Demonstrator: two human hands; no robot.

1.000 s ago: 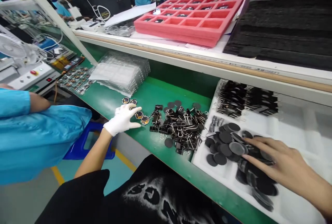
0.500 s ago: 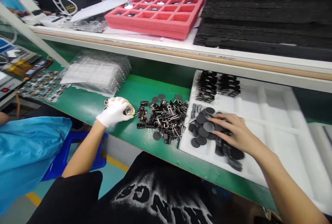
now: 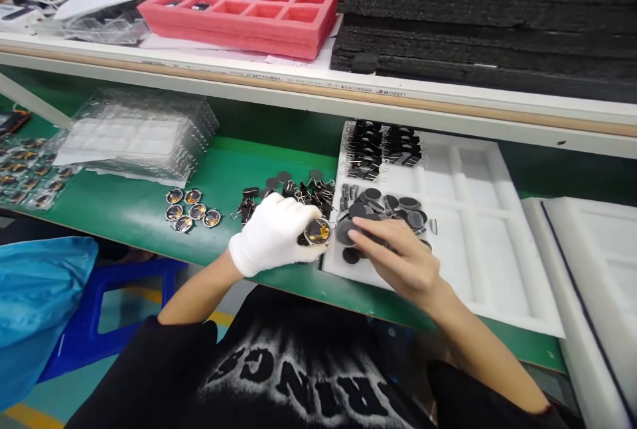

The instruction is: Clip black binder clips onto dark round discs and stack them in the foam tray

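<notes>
My left hand [image 3: 273, 233], in a white glove, grips a round watch-like part [image 3: 317, 231] with a silvery rim and a dark face with gold inside. Bare, my right hand [image 3: 398, 256] pinches a black round disc [image 3: 344, 233] between thumb and fingers, close to the right of that part but apart from it. Under my right hand, more black discs [image 3: 409, 203] are heaped on a white foam tray [image 3: 488, 243]. Black binder clips [image 3: 313, 193] lie in a pile partly hidden behind my gloved hand.
Several similar round parts [image 3: 198, 211] lie on the green table [image 3: 223, 164] at left. Behind them are stacked clear plastic trays [image 3: 144, 130]. Binder clips [image 3: 365, 144] stand in rows in the foam tray. A shelf edge [image 3: 279, 87] crosses above, bearing a red foam tray [image 3: 259, 31].
My left hand has moved right with the round part, uncovering the group of similar parts. My right hand has lifted a disc from the heap and come close to the left one.
</notes>
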